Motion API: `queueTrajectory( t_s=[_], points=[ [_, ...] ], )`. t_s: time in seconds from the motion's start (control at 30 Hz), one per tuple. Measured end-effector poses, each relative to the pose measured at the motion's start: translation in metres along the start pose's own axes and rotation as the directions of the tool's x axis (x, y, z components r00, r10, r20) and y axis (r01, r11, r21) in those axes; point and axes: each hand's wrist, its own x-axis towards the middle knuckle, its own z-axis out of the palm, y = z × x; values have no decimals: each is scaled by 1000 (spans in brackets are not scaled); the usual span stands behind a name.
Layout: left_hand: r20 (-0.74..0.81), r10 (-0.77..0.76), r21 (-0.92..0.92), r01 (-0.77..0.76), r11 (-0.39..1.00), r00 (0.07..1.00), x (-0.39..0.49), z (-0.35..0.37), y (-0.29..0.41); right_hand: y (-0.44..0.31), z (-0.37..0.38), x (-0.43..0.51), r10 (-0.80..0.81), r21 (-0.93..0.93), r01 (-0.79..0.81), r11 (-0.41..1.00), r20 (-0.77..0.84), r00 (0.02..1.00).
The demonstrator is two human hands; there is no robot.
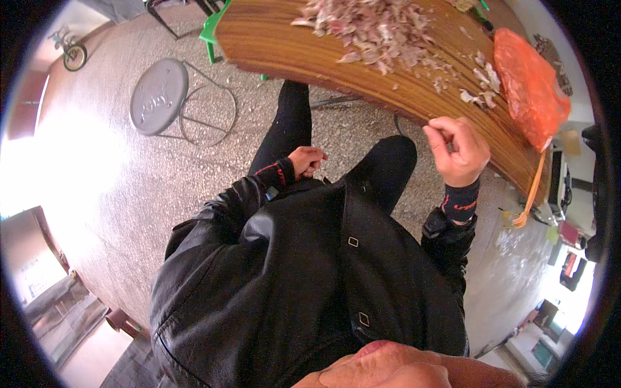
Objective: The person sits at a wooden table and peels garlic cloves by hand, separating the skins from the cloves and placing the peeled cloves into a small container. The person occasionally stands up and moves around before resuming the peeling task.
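Note:
My left hand (306,161) is over my lap with its fingers curled in, and I see nothing held in it. My right hand (457,149) is at the near edge of the wooden table (271,36), thumb and forefinger tips drawn together. No object shows between those fingertips. A heap of pinkish-white papery peels (373,29), which look like garlic skins, lies on the tabletop beyond my hands. Several loose pieces of peel (480,85) lie nearer the right hand. An orange-red plastic bag (526,82) rests on the table to the right of them.
A long orange tool with a forked end (529,199) sticks out past the table's right end. On the speckled floor (194,189) stands a round grey stool (160,97) at left. A green plastic seat (209,30) is by the table's left end. A bicycle (73,53) stands farther off.

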Motion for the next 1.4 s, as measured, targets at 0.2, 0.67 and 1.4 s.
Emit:
queueTrajectory(
  t_s=[0.2, 0.67, 1.4],
  points=[
    [94, -84, 4, 84, 996, 992, 38, 19, 4, 4, -11, 5, 87, 126, -103, 987, 124, 988],
    [97, 37, 464, -78, 882, 995, -18, -3, 5, 5, -12, 3, 161, 200, -187, 962, 143, 977],
    [-460, -242, -181, 176, 968, 855, -12, -63, -32, 2, 1, 4, 154, 111, -154, 982, 4, 988]
  ],
)
